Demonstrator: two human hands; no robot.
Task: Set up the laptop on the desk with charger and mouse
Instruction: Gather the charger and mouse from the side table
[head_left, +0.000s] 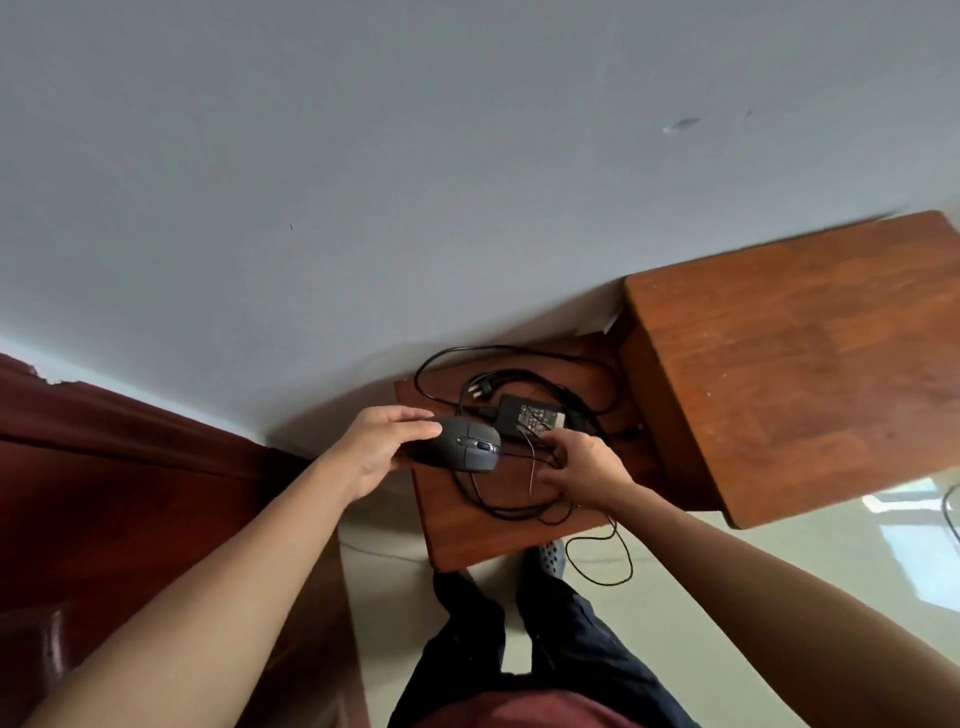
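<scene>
on the low stool (452, 535): mouse (462, 448) and charger (532, 415) are sitting amid tangled black cables (519, 514), beside the taller desk (795, 364).
left hand (379, 449): reaching forward, gripping the mouse's rear, thumb lying on top.
right hand (582, 470): fingers curling in, pinching cable strands just beside the charger.
doing it well: probably separating the mouse lead first, lifting slowly so loops aren't dragging the charger off.
laptop: not showing.

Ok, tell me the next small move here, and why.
Probably tease the mouse's cord free of the tangle before lifting further. The left hand holds the mouse, while the right hand pinches cords looped around the charger brick on the low table. Pulling now would likely drag the charger.
</scene>
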